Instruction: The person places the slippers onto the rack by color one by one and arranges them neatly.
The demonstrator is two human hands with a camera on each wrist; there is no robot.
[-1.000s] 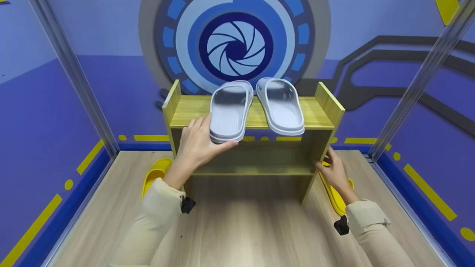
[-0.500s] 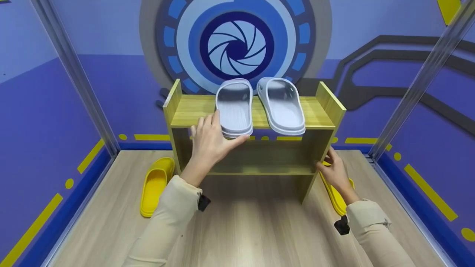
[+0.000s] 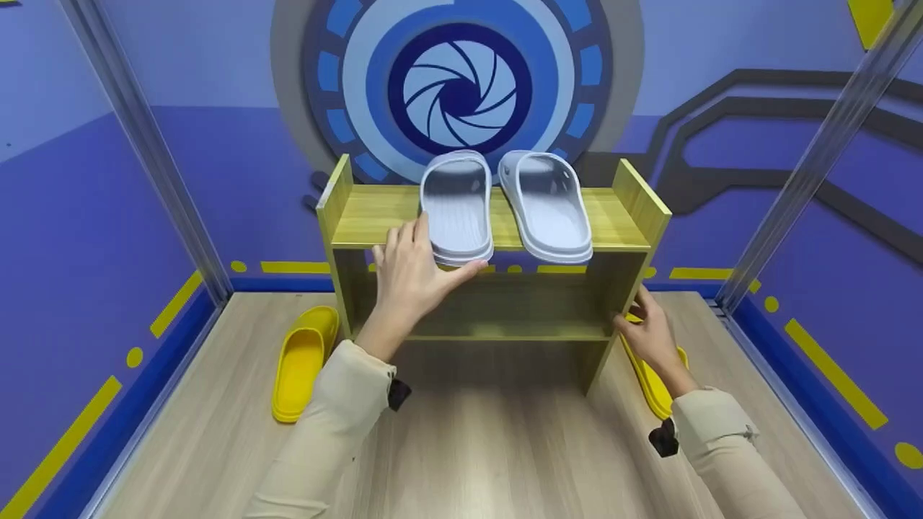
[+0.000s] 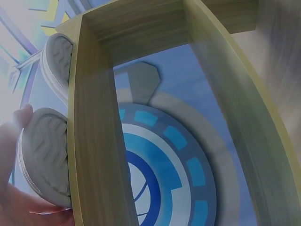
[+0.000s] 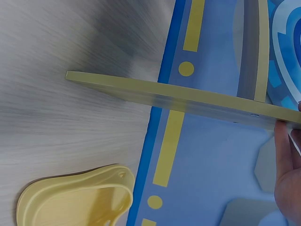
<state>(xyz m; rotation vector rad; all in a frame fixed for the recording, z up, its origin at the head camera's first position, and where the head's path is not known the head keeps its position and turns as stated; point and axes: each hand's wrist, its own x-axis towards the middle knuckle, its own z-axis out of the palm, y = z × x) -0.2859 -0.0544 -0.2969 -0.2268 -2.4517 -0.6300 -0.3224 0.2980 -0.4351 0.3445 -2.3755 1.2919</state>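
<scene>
Two pale grey clogs stand side by side on the top board of a small wooden shoe rack (image 3: 378,220), heels toward me. My left hand (image 3: 406,281) holds the left grey clog (image 3: 458,223) at its heel, fingers along its outer side and thumb at the back. Its ridged sole overhangs the board edge in the left wrist view, where part of the hand (image 4: 11,174) shows. Beside it, the right grey clog (image 3: 555,216) is untouched. My right hand (image 3: 649,335) grips the rack's right side panel (image 5: 188,96), thumb at the front edge, some fingers hidden behind.
One yellow clog (image 3: 297,375) lies on the floor left of the rack. Another yellow clog (image 3: 655,389) lies to the right, partly behind my right hand. A lower shelf (image 3: 512,310) spans the rack. Blue printed walls (image 3: 216,180) and metal posts (image 3: 144,144) enclose the space.
My left hand has shifted the left grey clog right and slightly back, straightening it beside the other; it is still over the last half second. The right hand stays put.
</scene>
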